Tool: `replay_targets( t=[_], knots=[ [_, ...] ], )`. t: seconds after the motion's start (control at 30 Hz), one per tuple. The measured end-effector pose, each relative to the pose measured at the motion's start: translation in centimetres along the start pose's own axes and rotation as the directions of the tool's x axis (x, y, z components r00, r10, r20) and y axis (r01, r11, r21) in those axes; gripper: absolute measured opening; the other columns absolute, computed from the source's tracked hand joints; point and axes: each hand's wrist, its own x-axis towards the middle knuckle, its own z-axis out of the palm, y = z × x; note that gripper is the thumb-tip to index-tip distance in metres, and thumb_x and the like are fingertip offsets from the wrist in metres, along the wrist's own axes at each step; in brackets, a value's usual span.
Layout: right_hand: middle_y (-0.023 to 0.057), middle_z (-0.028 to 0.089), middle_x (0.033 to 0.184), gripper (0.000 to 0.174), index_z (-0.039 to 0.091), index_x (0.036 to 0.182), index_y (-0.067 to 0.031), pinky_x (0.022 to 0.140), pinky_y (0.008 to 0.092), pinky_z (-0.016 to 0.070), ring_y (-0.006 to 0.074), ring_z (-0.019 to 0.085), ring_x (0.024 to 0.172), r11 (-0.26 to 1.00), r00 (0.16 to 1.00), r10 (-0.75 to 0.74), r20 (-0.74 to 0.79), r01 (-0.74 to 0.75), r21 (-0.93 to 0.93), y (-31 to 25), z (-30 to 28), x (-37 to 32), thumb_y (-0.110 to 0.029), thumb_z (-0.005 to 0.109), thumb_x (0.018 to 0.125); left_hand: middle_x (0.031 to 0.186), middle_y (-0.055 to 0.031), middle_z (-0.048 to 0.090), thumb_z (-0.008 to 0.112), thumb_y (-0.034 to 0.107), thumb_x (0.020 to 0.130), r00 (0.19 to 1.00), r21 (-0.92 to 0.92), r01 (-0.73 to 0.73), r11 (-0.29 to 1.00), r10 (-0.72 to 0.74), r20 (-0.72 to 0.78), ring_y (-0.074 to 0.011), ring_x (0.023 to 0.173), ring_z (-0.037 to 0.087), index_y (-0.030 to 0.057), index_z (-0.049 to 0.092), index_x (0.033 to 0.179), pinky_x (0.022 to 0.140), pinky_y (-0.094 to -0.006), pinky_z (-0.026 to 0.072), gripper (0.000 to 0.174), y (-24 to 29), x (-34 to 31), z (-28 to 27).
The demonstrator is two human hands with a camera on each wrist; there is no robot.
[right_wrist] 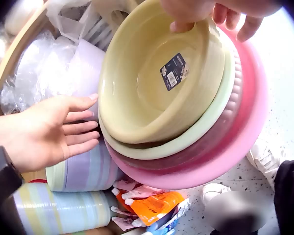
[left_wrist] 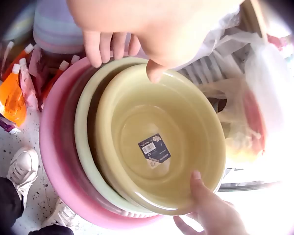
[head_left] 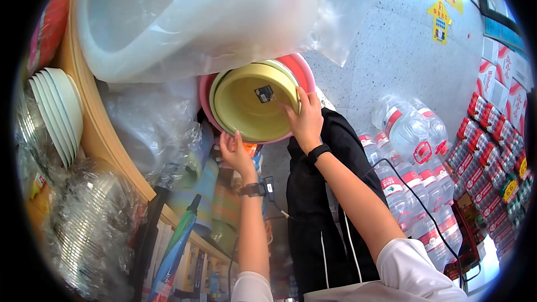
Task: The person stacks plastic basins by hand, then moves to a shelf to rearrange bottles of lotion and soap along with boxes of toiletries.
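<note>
A yellow basin (head_left: pixel 246 114) with a dark label lies tilted on top of nested basins: a pale green one (left_wrist: pixel 83 122), a darker pink one, and a large pink one (right_wrist: pixel 186 181). The right hand (head_left: pixel 306 123) pinches the yellow rim, thumb inside and fingers outside, as the right wrist view also shows (right_wrist: pixel 215 12). At the rim's other side, the left hand (head_left: pixel 238 159) has its fingers extended; in the right wrist view the left hand (right_wrist: pixel 49 132) is spread beside the basin, palm facing it. In the left wrist view its thumb overlaps the rim.
Plastic-wrapped white tubs (head_left: pixel 196 22) hang over the basins. Stacked bowls (head_left: pixel 56 114) stand on a wooden shelf at left. Orange pouches (right_wrist: pixel 154 208) and striped containers (right_wrist: pixel 63 208) lie below. Large water bottles (head_left: pixel 414 128) and drink packs stand at right on the speckled floor (head_left: pixel 358 84).
</note>
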Motion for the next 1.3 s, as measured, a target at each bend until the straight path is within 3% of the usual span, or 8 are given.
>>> replay_targets(
  t=[0.37, 0.47, 0.53, 0.7, 0.87, 0.97, 1.03, 1.3],
  knots=[
    [0.021, 0.055, 0.136, 0.043, 0.055, 0.14, -0.0023, 0.106, 0.0412, 0.0443, 0.0395, 0.055, 0.124, 0.971, 1.0, -0.016, 0.019, 0.011, 0.237, 2.2, 1.1, 0.5, -0.02, 0.062, 0.101, 0.148, -0.0226, 0.054, 0.063, 0.01, 0.101, 0.995, 0.356, -0.081, 0.931, 0.056, 0.082, -0.0288, 0.129, 0.058, -0.0044, 0.036, 0.155, 0.109, -0.0376, 0.0448, 0.063, -1.0, 2.3, 0.4],
    [0.0216, 0.05, 0.148, 0.057, 0.047, 0.149, -0.0014, 0.113, 0.0396, 0.0401, 0.036, 0.05, 0.136, 0.954, 0.994, 0.022, 0.111, -0.054, 0.294, 3.0, 1.2, 0.6, -0.022, 0.065, 0.1, 0.15, -0.0236, 0.052, 0.06, 0.01, 0.102, 0.994, 0.352, -0.001, 0.936, -0.037, 0.1, -0.03, 0.129, 0.057, -0.0019, 0.033, 0.158, 0.11, -0.0384, 0.0427, 0.063, -0.5, 2.2, 0.6],
    [0.0232, 0.041, 0.158, 0.076, 0.032, 0.157, 0.002, 0.119, 0.0383, 0.0338, 0.0323, 0.041, 0.147, 0.672, 0.933, 0.175, 0.315, -0.347, 0.654, 3.4, 0.9, 0.9, -0.026, 0.07, 0.098, 0.15, -0.022, 0.051, 0.058, 0.007, 0.103, 0.988, 0.082, 0.044, 0.996, -0.056, 0.147, -0.0295, 0.132, 0.054, 0.0001, 0.03, 0.16, 0.112, -0.0371, 0.0409, 0.064, -0.5, 2.4, 0.5],
    [0.0237, 0.025, 0.167, 0.092, 0.02, 0.159, 0.0079, 0.125, 0.0386, 0.024, 0.0308, 0.025, 0.155, 0.67, 0.839, 0.151, 0.523, -0.476, 0.57, 4.2, -1.1, 3.1, -0.025, 0.076, 0.094, 0.157, -0.0183, 0.043, 0.059, 0.007, 0.101, 0.974, -0.007, 0.03, 1.0, -0.027, 0.224, -0.0288, 0.134, 0.051, 0.0041, 0.026, 0.162, 0.112, -0.037, 0.0403, 0.069, -1.7, 3.7, -0.2],
    [0.0199, 0.016, 0.17, 0.108, 0.008, 0.165, -0.0034, 0.127, 0.0424, 0.0155, 0.033, 0.014, 0.158, 0.593, 0.694, -0.007, 0.72, -0.577, 0.562, 3.6, -2.9, 4.4, -0.019, 0.079, 0.085, 0.158, -0.0155, 0.038, 0.066, 0.012, 0.098, 0.955, -0.003, 0.136, 0.991, -0.13, 0.266, -0.0309, 0.133, 0.052, 0.0184, 0.019, 0.166, 0.106, -0.0448, 0.0473, 0.083, -4.5, 5.5, -0.9],
    [0.0195, 0.017, 0.169, 0.113, 0.005, 0.165, -0.004, 0.125, 0.0422, 0.0196, 0.0315, 0.017, 0.157, 0.576, 0.646, -0.008, 0.764, -0.622, 0.531, 2.7, -3.7, 5.0, -0.012, 0.079, 0.08, 0.165, -0.0151, 0.033, 0.069, 0.009, 0.096, 0.937, 0.047, 0.179, 0.983, -0.185, 0.295, -0.0301, 0.143, 0.042, 0.0129, 0.011, 0.167, 0.117, -0.0377, 0.0342, 0.092, -1.9, 5.2, -0.6],
    [0.0189, 0.02, 0.168, 0.113, 0.006, 0.165, -0.0042, 0.124, 0.0422, 0.0224, 0.0307, 0.02, 0.156, 0.586, 0.634, 0.0, 0.773, -0.627, 0.514, 2.7, -3.9, 5.4, -0.011, 0.079, 0.079, 0.161, -0.0126, 0.038, 0.071, 0.002, 0.092, 0.895, -0.059, 0.332, 0.941, -0.295, 0.335, -0.0285, 0.14, 0.045, 0.0171, 0.013, 0.167, 0.112, -0.0375, 0.0414, 0.097, -0.4, 4.7, -0.6],
    [0.0186, 0.032, 0.163, 0.111, 0.011, 0.165, -0.0046, 0.117, 0.0407, 0.0354, 0.0289, 0.031, 0.151, 0.629, 0.717, 0.077, 0.693, -0.574, 0.524, 5.8, -2.0, 4.7, -0.004, 0.077, 0.077, 0.153, -0.0134, 0.046, 0.067, 0.001, 0.092, 0.903, -0.078, 0.275, 0.958, -0.23, 0.363, -0.0294, 0.131, 0.054, 0.0198, 0.022, 0.164, 0.097, -0.0437, 0.0565, 0.086, -0.3, 4.6, -0.6]
  ],
)
